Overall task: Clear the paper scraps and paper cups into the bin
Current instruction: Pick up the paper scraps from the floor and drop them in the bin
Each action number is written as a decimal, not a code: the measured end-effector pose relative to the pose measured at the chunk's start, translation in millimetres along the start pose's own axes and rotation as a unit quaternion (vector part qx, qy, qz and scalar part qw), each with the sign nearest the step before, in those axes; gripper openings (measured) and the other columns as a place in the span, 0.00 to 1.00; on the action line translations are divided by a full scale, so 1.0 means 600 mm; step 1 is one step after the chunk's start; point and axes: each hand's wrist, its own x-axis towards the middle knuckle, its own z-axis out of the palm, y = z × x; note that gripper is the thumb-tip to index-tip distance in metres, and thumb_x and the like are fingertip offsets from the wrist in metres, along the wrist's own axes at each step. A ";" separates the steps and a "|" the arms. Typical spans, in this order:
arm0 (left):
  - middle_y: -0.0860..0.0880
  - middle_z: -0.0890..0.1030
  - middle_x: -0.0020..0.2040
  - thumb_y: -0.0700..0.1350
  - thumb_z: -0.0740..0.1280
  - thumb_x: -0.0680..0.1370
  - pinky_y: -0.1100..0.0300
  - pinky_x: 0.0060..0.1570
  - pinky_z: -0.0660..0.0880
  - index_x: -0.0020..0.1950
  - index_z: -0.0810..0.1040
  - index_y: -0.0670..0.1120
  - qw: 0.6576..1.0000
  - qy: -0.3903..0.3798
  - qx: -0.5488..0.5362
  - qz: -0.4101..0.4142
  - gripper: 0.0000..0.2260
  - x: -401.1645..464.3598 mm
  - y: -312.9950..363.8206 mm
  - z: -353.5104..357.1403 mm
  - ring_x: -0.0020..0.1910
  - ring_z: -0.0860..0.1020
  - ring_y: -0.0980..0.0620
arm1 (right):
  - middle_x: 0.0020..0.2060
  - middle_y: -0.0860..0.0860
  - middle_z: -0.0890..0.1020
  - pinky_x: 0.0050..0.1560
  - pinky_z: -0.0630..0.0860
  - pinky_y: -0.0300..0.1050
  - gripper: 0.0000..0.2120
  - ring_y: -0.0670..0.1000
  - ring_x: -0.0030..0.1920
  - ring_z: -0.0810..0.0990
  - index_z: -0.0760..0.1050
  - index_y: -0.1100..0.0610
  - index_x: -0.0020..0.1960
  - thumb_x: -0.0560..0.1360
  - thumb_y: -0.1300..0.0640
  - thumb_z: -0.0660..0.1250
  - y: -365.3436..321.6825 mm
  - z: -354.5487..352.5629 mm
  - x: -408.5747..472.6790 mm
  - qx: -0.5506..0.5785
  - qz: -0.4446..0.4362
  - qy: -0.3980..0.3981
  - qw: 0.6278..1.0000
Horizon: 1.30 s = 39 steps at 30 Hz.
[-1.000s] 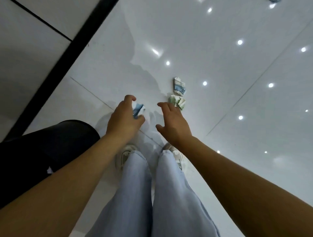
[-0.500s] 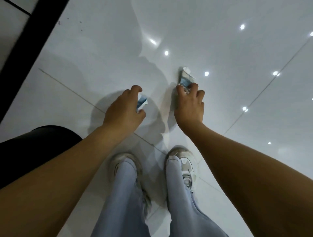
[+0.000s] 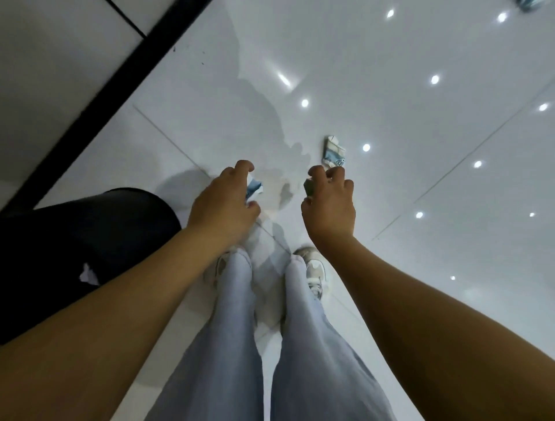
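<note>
Fingers, left hand [image 3: 223, 204]: curled round a blue-and-white paper scrap [image 3: 254, 190]; the scrap pokes out between forefinger and thumb, at 3 o'clock of the knuckles.
Fingers, right hand [image 3: 329, 201]: curled inward, seen from the back; a dark edge shows at the thumb side, but whether they hold something cannot be told.
Scrap on floor: a second crumpled blue-and-white piece [image 3: 334, 152] lies on the glossy white floor [image 3: 420, 270], just past the right fingertips at 12 o'clock, not touching them.
Container: a black bin [image 3: 90, 234] stands at 9 o'clock of the left hand, near the left forearm; one pale scrap [image 3: 87, 275] shows inside against the dark lining.
Cut off: the bin runs off the left edge, and the forearm covers its near side.
Hard to make out: a small bluish thing [image 3: 528, 3] at the top right corner, cropped and blurred.
Below the hands: legs in light blue jeans [image 3: 228, 345] and pale trainers [image 3: 315, 270], partly hidden by the trouser hems.
</note>
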 end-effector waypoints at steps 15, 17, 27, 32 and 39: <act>0.44 0.75 0.62 0.43 0.69 0.75 0.58 0.43 0.71 0.67 0.67 0.46 0.960 0.163 -0.132 -0.185 0.22 -0.477 -0.008 -0.280 0.56 0.76 0.43 | 0.56 0.54 0.71 0.38 0.74 0.46 0.19 0.55 0.52 0.70 0.67 0.54 0.62 0.73 0.63 0.67 -0.313 -0.307 -0.353 -0.051 -0.246 -0.105 0.962; 0.43 0.75 0.61 0.42 0.69 0.75 0.57 0.42 0.71 0.66 0.67 0.45 0.953 0.173 -0.140 -0.207 0.21 -0.516 -0.046 -0.285 0.56 0.76 0.43 | 0.56 0.54 0.71 0.37 0.72 0.46 0.21 0.56 0.52 0.70 0.66 0.54 0.63 0.72 0.63 0.67 -0.352 -0.296 -0.388 -0.052 -0.268 -0.112 0.956; 0.43 0.76 0.58 0.44 0.70 0.74 0.55 0.42 0.73 0.67 0.67 0.47 0.935 0.168 -0.162 -0.269 0.23 -0.603 -0.237 -0.252 0.51 0.76 0.43 | 0.63 0.55 0.69 0.48 0.77 0.52 0.29 0.59 0.61 0.70 0.61 0.53 0.69 0.73 0.56 0.70 -0.479 -0.147 -0.463 -0.066 -0.282 -0.150 0.945; 0.42 0.76 0.59 0.44 0.70 0.74 0.52 0.46 0.74 0.68 0.65 0.47 0.936 0.152 -0.171 -0.266 0.24 -0.610 -0.283 -0.245 0.52 0.76 0.43 | 0.66 0.57 0.67 0.54 0.74 0.53 0.30 0.61 0.63 0.69 0.59 0.54 0.72 0.74 0.58 0.68 -0.496 -0.107 -0.454 -0.057 -0.241 -0.190 0.950; 0.42 0.75 0.60 0.43 0.68 0.76 0.55 0.42 0.69 0.69 0.65 0.45 0.950 0.146 -0.173 -0.214 0.23 -0.566 -0.265 -0.273 0.55 0.75 0.41 | 0.65 0.57 0.68 0.52 0.76 0.53 0.26 0.60 0.59 0.72 0.61 0.55 0.71 0.75 0.60 0.64 -0.456 -0.128 -0.468 -0.090 -0.208 -0.182 0.957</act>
